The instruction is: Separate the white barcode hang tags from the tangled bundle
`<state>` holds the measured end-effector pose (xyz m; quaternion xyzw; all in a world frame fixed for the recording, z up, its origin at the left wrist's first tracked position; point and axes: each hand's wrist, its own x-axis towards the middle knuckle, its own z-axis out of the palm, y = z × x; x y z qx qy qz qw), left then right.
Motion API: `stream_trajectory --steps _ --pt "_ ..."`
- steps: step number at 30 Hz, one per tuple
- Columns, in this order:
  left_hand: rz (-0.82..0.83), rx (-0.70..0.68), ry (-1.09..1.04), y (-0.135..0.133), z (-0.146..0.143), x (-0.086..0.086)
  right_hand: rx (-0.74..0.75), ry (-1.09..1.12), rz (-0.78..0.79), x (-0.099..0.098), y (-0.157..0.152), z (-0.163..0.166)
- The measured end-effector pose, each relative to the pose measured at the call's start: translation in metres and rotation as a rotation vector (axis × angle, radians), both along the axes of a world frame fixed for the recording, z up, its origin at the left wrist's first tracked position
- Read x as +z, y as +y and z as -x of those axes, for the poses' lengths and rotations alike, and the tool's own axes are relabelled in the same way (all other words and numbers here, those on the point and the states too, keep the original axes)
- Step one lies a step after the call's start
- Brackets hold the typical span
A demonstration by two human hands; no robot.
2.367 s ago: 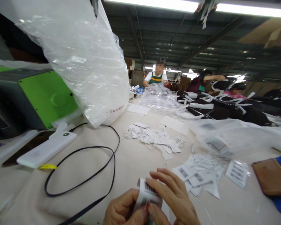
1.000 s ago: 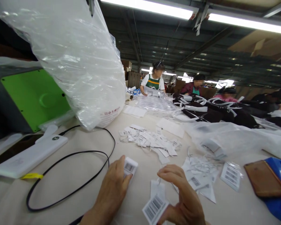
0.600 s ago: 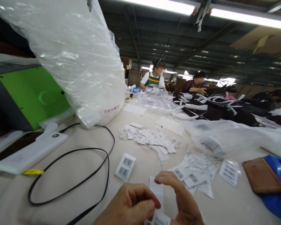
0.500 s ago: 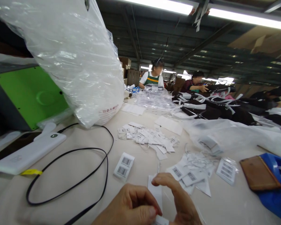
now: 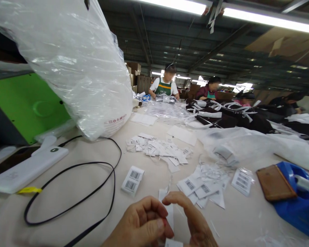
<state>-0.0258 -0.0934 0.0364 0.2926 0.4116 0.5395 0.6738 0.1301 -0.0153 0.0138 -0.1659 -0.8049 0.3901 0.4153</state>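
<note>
At the bottom centre my left hand (image 5: 141, 223) is closed, its thumb and curled fingers pinched together; a red spot shows by the fingertips. Against those fingertips is a small white label (image 5: 173, 243), cut off by the lower frame edge. My right hand (image 5: 193, 219) faces it with the index finger arched and apart; its thumb is mostly hidden. Beneath the fingers lies a white hang tag (image 5: 169, 209) with a string. Barcode tags with strings (image 5: 202, 187) are fanned out beyond my right hand. A barcode sticker stack (image 5: 133, 180) lies beyond my left.
Farther back is a loose tag heap (image 5: 158, 148). To the left are a white power bank (image 5: 28, 168), a looped black cable (image 5: 114, 181) and a large plastic bag (image 5: 90, 75). At right, a brown wallet (image 5: 275, 183) rests against a blue object (image 5: 298, 209). Co-workers (image 5: 164, 84) sit beyond.
The view has shifted slightly, so things on the table appear farther left. My hands keep nearly the same pose. A co-worker in a green apron has turned toward the table.
</note>
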Motion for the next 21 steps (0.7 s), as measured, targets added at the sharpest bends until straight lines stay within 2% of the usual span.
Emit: stream_trajectory --steps 3,5,10,16,21 --pt "-0.007 -0.092 -0.094 -0.002 -0.003 -0.006 -0.043 -0.021 0.048 -0.006 -0.002 -0.004" --pt "0.005 -0.087 -0.103 -0.002 -0.005 -0.006 -0.073 -0.048 0.073 -0.012 -0.005 -0.006" --pt "0.043 0.007 -0.035 0.000 -0.007 0.002 -0.118 -0.043 0.024 -0.016 -0.012 -0.007" --pt "0.081 0.167 0.021 -0.002 -0.011 0.008 -0.003 -0.013 -0.001 -0.007 -0.007 -0.005" --pt "0.102 0.258 0.023 -0.003 -0.015 0.013 -0.057 -0.077 0.008 -0.009 -0.008 -0.005"
